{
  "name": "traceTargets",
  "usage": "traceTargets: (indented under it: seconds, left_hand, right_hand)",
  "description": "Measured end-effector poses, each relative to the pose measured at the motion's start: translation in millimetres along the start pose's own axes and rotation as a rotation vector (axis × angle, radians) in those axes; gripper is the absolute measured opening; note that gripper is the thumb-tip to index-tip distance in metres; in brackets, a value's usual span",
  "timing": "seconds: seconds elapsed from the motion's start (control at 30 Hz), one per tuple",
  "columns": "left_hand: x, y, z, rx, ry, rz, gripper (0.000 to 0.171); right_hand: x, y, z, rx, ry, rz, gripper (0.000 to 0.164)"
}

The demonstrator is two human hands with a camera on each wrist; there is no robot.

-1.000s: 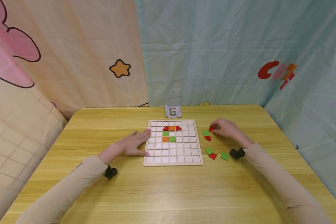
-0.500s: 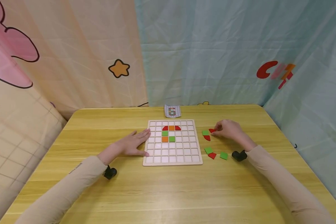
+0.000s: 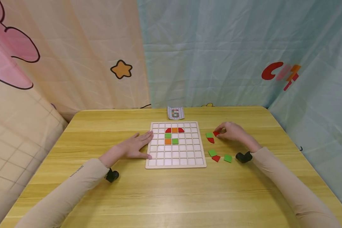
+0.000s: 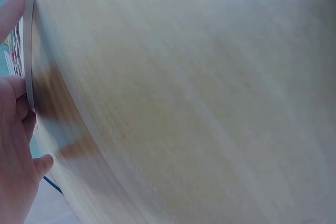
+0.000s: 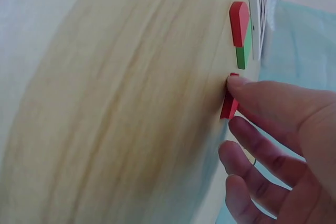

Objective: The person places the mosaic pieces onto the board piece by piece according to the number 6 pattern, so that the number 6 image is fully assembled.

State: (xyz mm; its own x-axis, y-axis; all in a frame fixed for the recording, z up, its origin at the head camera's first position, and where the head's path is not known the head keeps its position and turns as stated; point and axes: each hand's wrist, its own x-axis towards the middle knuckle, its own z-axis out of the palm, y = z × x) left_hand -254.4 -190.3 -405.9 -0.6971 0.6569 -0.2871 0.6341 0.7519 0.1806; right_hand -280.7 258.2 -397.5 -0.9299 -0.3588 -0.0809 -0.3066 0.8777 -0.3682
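My left hand lies with fingers spread on the left edge of the wooden grid board. Red, orange and green tiles sit in the board's upper cells, among them an orange tile and a green tile. To the right of the board, my right hand pinches a red quarter-round tile between thumb and index finger, low at the tabletop. Close beside it lie a green square tile and another red quarter-round tile.
Nearer the front, a loose green tile, a red tile and a second green tile lie on the wooden table. Behind the board stands a small pattern card. Curtains enclose the table's back and sides.
The pinched red tile has shifted slightly towards the front and turned, with my right hand moving a little to the right. My left hand stays on the board.
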Motion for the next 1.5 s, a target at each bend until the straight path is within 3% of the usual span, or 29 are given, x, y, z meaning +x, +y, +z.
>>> traceTargets:
  seconds: [0.47,0.83,1.5]
  left_hand:
    - [-0.2,0.6,-1.9,-0.007,0.011,0.029,0.098]
    - [-0.7,0.5,-2.0,-0.007,0.018,0.029,0.098]
    - [-0.9,0.9,-1.4,-0.015,0.017,0.029,0.099]
  right_hand:
    - [-0.6,-5.3,2.5,-0.012,0.092,0.036,0.027]
    - [0.1,-26.4,3.9,-0.007,0.254,0.003,0.031]
    - [9.7,-72.7,21.0,0.035,0.196,-0.01,0.029]
